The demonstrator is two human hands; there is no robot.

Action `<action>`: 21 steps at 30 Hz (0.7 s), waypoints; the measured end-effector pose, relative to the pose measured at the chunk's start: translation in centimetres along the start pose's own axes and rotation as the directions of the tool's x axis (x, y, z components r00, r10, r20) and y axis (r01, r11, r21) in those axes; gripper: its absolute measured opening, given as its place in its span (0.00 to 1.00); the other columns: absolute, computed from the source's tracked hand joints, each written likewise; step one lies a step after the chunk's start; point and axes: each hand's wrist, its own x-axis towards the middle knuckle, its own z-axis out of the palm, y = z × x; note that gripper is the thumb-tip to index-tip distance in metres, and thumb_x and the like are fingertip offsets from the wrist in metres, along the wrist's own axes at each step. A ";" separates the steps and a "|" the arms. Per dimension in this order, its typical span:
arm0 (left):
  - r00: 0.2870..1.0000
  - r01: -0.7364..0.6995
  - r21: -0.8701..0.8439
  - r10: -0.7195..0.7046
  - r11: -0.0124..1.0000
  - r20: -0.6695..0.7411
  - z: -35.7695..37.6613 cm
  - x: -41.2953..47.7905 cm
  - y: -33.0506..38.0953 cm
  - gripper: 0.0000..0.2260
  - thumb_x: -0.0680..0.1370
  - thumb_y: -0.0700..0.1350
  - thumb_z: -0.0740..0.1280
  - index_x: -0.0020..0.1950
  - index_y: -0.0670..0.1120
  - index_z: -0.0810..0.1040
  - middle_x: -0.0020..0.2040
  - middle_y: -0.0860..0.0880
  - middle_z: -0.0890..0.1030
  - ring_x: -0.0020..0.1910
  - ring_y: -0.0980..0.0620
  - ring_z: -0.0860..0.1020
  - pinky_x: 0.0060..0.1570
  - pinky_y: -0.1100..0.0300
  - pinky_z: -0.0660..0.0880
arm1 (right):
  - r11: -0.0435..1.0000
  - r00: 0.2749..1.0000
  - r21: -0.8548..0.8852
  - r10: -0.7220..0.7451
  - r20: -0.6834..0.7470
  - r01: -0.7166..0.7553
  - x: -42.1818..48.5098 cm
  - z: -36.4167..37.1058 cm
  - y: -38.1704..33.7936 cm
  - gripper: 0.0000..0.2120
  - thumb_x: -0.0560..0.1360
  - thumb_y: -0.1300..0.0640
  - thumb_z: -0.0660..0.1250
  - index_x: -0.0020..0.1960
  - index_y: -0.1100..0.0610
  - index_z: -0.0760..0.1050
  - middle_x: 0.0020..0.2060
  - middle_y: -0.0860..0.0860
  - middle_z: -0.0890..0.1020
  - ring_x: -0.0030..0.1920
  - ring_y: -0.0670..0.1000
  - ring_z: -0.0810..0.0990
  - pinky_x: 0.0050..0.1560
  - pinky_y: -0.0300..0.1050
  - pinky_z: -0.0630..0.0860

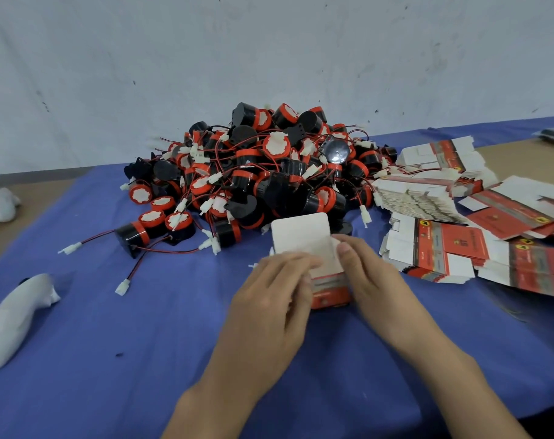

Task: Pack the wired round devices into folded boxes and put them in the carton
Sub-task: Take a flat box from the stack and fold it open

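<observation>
Folded box [329, 294]: held upright between both hands over the blue cloth [142, 327] on the counter [28, 217], just in front of the pile; its white top flap [301, 231] is raised.
Left hand [275, 286]: fingers are curled round the box's left side.
Right hand [370, 274]: the box's right side is gripped, with the thumb laid at the flap's base.
Round devices [253, 166]: heaped behind the box, wires tangled.
Flat boxes [443, 248]: stacked loosely at the right.
White object [13, 315]: laid at the left.

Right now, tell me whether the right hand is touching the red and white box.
Touching. In the head view the right hand grips the box, its thumb pressed on the white flap.
</observation>
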 end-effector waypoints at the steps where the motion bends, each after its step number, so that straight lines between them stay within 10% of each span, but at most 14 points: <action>1: 0.998 0.022 -0.038 -0.024 0.999 -0.065 -0.2 0.0 0.0 0.12 0.83 0.47 0.57 0.61 0.49 0.78 0.56 0.59 0.77 0.58 0.61 0.75 0.51 0.70 0.72 | 1.000 0.999 0.003 0.003 -0.047 -0.002 0.0 -0.5 0.0 0.19 0.78 0.32 0.51 0.60 0.35 0.74 0.50 0.34 0.83 0.50 0.37 0.81 0.49 0.44 0.76; 5: 0.975 0.153 -0.104 -0.167 0.983 -0.149 -0.3 0.2 -0.5 0.11 0.83 0.50 0.57 0.60 0.56 0.76 0.52 0.63 0.78 0.48 0.62 0.76 0.43 0.75 0.68 | 1.000 0.978 -0.008 -0.014 -0.207 0.013 -0.3 -1.8 0.0 0.20 0.81 0.35 0.50 0.64 0.39 0.74 0.52 0.33 0.81 0.54 0.37 0.79 0.52 0.42 0.76; 13: 0.928 0.325 0.119 -0.341 0.938 0.151 2.7 0.7 -4.4 0.13 0.83 0.44 0.59 0.65 0.52 0.77 0.66 0.59 0.73 0.69 0.58 0.66 0.59 0.78 0.61 | 0.997 0.834 0.036 -0.035 -0.550 0.066 -0.2 -3.0 -0.2 0.15 0.85 0.42 0.53 0.69 0.42 0.68 0.47 0.18 0.74 0.48 0.23 0.73 0.41 0.19 0.67; 21: 0.842 0.208 0.357 -0.353 0.910 0.408 6.0 2.0 -5.0 0.17 0.86 0.49 0.52 0.72 0.51 0.71 0.74 0.49 0.69 0.78 0.47 0.57 0.78 0.50 0.46 | 0.992 0.770 0.121 0.051 -0.636 0.034 0.2 -4.4 0.0 0.10 0.85 0.42 0.53 0.64 0.40 0.68 0.41 0.19 0.75 0.41 0.26 0.75 0.42 0.35 0.71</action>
